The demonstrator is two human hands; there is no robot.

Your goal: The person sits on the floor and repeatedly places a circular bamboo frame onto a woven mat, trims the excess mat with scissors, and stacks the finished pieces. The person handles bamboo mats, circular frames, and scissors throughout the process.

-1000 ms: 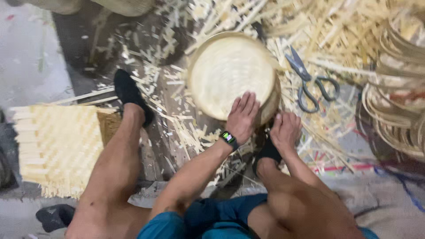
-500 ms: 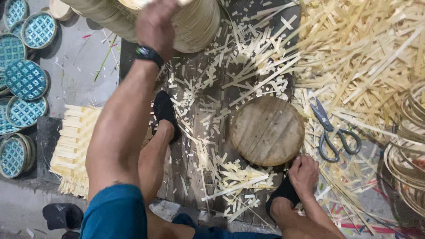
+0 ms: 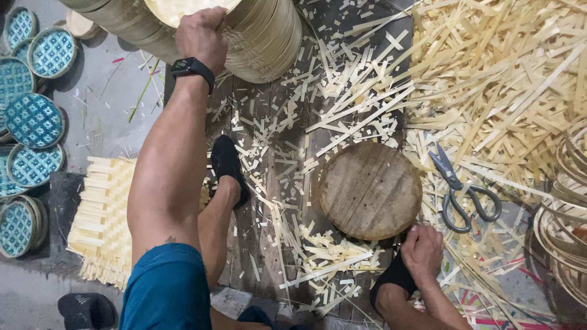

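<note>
The woven bamboo tray (image 3: 189, 6) that lay on the round wooden block (image 3: 371, 190) 1 second ago is now gone from it: the left hand (image 3: 202, 36) has carried it up to the far left and is setting it on top of a stack of bamboo trays (image 3: 263, 36) lying at the far edge of the floor. That leaves the block bare, its worn, scratched top fully visible in the middle of the dark boards.

The left hand's fingers are curled over the tray's rim, gripping it from above, with a black watch (image 3: 192, 67) on the wrist. The right hand (image 3: 422, 250) has hardly moved; it rests low at the near right edge of the block, fingers loosely bent against a dark-socked foot, holding nothing that can be made out.

The tray itself is pale yellow, round, with a fine woven face and a thin hoop rim; only its near portion shows, the rest being cut off by the frame.

Grey scissors (image 3: 461, 192) lie just right of the block among heaped bamboo strips (image 3: 507, 79). A flat woven mat (image 3: 101, 226) lies at the left, with teal-patterned round lids (image 3: 33, 122) beyond it.
</note>
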